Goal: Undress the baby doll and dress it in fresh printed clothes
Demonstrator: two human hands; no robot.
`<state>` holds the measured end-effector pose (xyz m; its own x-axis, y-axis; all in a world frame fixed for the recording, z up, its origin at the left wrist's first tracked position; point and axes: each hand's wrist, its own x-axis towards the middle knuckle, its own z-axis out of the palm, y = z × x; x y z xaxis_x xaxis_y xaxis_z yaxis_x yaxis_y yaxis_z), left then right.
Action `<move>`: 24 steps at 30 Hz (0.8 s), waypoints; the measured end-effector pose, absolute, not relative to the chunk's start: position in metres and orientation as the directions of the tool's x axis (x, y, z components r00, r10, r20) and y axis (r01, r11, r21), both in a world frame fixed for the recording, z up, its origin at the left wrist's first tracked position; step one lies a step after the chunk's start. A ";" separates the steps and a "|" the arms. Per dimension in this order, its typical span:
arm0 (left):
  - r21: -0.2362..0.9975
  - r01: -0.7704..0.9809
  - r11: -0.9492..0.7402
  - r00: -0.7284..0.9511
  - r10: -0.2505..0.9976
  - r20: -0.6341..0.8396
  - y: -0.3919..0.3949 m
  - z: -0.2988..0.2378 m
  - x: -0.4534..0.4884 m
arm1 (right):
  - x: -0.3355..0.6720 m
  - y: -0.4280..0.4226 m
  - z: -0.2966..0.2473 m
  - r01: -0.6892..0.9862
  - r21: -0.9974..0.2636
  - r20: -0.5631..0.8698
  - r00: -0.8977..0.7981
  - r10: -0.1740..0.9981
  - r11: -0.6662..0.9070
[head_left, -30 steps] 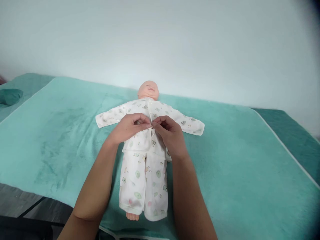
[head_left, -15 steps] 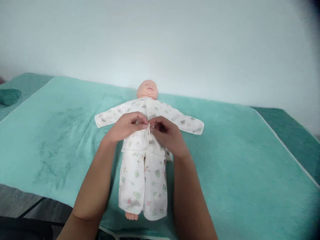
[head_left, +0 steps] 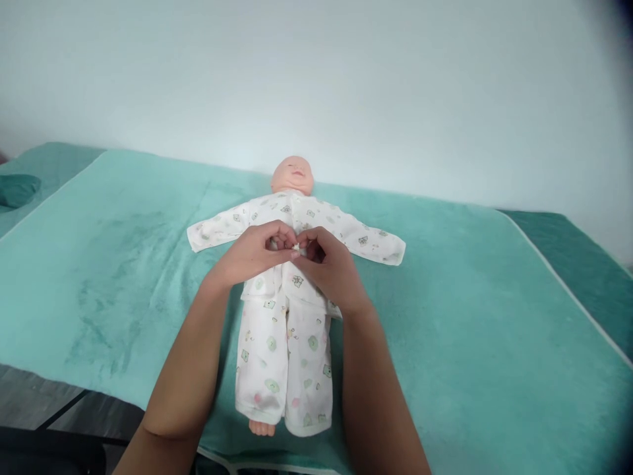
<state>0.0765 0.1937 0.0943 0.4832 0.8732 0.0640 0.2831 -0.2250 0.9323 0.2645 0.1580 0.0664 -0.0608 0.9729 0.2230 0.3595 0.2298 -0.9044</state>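
A baby doll (head_left: 293,176) lies on its back, head toward the wall, arms spread. It wears a white printed jacket (head_left: 264,285) and matching trousers (head_left: 309,369); one foot (head_left: 262,429) pokes out of a trouser leg. Over the middle of the jacket front, my left hand (head_left: 260,249) and my right hand (head_left: 330,264) meet fingertip to fingertip. Both are closed in a pinch on a small bit of white cloth (head_left: 297,247) at the front opening, which looks like a tie strip. The fingers hide most of it.
A green plush cover (head_left: 445,330) with a pale edge is spread under the doll, over a darker green one (head_left: 568,264). Behind stands a white wall (head_left: 316,79). At the lower left, grey floor (head_left: 34,396) and a dark frame (head_left: 44,448) show.
My fingertips have come closer together at the jacket front. The white strip that stood up between them is now mostly covered. The doll stays in place.
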 end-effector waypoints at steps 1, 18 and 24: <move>0.933 0.285 -0.220 0.472 0.879 0.063 0.193 0.094 0.078 | 0.264 0.158 0.066 0.358 -0.905 0.224 -0.061 0.973 0.231; 0.986 0.067 -0.156 0.557 0.825 0.092 0.201 0.088 0.064 | 0.268 0.156 0.067 0.137 -0.980 0.129 -0.096 0.987 0.142; 0.990 0.038 -0.136 0.660 0.747 0.077 0.199 0.091 0.048 | 0.283 0.156 0.072 0.087 -0.986 0.137 -0.086 0.987 0.144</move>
<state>0.0475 0.1988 0.0912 0.6599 0.7474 0.0768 0.0384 -0.1357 0.9900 0.2829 0.1557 0.0724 -0.0856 0.9869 0.1365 0.0873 0.1439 -0.9857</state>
